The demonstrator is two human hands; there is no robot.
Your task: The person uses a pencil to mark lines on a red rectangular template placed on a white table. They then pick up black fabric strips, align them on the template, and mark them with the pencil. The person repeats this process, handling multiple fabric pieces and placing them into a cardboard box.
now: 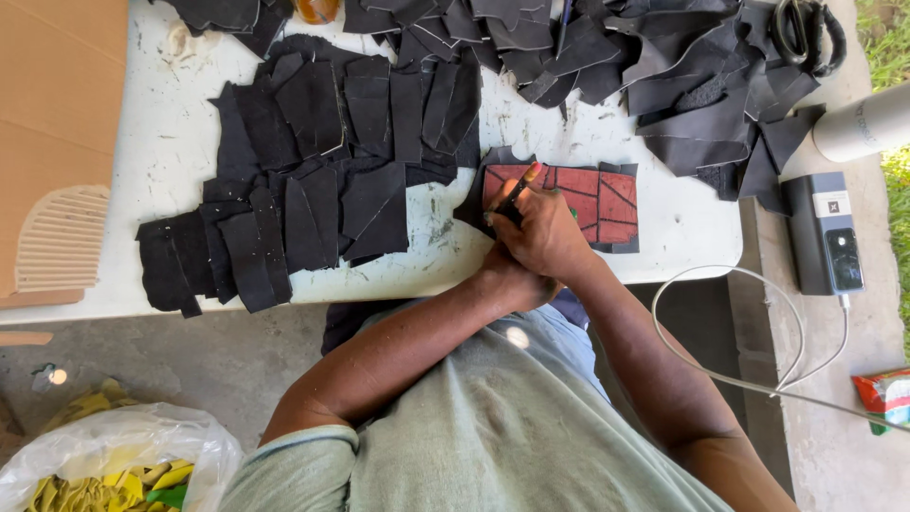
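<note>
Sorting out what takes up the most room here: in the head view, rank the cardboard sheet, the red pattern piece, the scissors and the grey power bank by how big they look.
1. Cardboard sheet, though cut off by the frame.
2. Red pattern piece, partly under the hands.
3. Power bank.
4. Scissors, close to the power bank, so that order is unsure.

Flat black cut pieces (313,180), matt, leather-like or felt-like, slightly fuzzy edges. Red-brown rectangular template (607,204), matt card or leather, dark scored lines. White tabletop (171,142), painted or plastic, scuffed and stained. Brown corrugated cardboard sheet (57,142), matt, fluting exposed at one corner. Dark grey box-shaped device (823,232), smooth plastic, semi-gloss. Thin white cable (739,379), smooth plastic. Clear plastic bag (114,446), glossy, crinkled. Grey-green T-shirt (493,436), soft knit cloth. Grey concrete floor (190,360), rough.
</note>
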